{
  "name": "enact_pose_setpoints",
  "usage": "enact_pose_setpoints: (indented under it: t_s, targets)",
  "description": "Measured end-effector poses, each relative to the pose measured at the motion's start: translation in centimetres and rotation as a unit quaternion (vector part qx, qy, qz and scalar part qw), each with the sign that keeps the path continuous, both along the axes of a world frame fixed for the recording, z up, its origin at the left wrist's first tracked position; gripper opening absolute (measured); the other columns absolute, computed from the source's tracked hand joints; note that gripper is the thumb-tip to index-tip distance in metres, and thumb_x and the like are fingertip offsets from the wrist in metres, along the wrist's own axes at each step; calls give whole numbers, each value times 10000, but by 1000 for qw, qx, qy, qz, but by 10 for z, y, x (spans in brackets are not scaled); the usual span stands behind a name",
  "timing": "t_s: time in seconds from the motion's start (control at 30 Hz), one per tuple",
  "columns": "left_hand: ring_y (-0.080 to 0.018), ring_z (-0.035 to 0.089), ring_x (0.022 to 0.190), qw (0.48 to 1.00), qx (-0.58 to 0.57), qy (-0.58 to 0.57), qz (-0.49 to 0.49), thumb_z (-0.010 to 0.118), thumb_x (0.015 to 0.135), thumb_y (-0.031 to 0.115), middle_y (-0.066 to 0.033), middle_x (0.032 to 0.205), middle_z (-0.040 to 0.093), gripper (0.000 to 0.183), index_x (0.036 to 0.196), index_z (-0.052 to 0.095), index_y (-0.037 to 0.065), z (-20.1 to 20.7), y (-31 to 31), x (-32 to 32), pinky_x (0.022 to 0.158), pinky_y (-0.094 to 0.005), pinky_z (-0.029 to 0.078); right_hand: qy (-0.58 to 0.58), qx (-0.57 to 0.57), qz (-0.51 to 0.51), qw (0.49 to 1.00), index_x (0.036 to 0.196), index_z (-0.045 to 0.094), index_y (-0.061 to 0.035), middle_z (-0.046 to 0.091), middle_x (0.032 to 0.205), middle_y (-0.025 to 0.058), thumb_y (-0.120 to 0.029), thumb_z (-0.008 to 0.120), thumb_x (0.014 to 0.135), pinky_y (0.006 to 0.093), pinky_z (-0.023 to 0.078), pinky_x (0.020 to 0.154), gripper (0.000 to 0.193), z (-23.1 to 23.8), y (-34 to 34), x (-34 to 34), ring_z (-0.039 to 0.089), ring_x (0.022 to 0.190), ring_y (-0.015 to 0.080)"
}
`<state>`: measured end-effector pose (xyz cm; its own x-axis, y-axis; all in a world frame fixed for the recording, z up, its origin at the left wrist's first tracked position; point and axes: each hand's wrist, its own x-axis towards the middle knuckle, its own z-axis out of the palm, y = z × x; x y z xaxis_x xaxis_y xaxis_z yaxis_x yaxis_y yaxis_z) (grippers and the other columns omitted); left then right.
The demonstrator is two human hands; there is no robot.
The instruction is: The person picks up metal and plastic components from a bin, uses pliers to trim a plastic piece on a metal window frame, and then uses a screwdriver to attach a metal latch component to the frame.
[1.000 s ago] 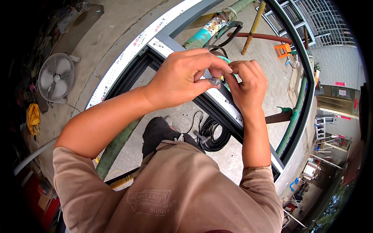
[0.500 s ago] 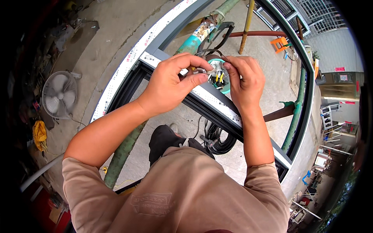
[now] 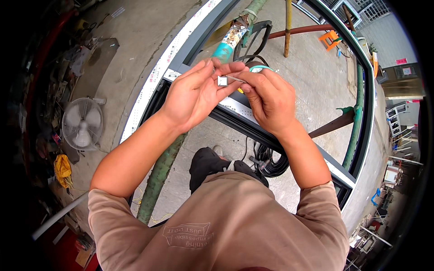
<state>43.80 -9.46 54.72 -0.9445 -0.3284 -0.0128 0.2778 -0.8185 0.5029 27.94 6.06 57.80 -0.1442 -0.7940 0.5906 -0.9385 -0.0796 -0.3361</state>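
Hands (image 3: 272, 101): the left (image 3: 189, 95) now palm-up, small white square piece (image 3: 222, 81) newly visible

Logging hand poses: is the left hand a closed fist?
No, the left hand is open, its palm showing beside a white square piece.

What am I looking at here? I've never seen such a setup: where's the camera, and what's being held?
There's no robot: these are a person's bare hands, seen from above by a wide fisheye camera on the head, which bends straight edges. The left hand is palm up, a small pale square at its fingers. The right hand pinches a thin piece, too small to identify. Both are above a large frame. A coiled cable lies on the floor below, and a fan stands off left.
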Motion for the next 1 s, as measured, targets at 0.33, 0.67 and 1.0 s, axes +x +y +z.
enact_pose_setpoints:
  t_s: [0.33,0.67,1.0]
  targets:
    - [-286,587,1409,997,-10,37,-65,393,1249,301,-169,1502,614,295,1357,562,84,-9,4,2,1225,-480,479,-142,41,31,989,1236,798,-100,743,920,77,-149,895,911,377,562,643,343,-11,-4,1,724,736,242]
    - [-288,602,1472,970,-242,-30,14,605,1137,9,-217,1555,587,247,1318,463,98,1,10,1,1257,-441,516,-546,113,122,821,1205,772,81,801,1338,144,-130,663,1158,305,604,975,242,-6,1,-13,746,1081,125]
    - [-257,651,1370,936,-337,-68,81,658,1046,-118,-235,1478,652,332,1164,448,109,4,11,2,1180,-430,543,-546,165,71,818,1136,806,21,789,958,8,-205,725,1133,256,548,809,240,-4,4,-15,673,909,62]
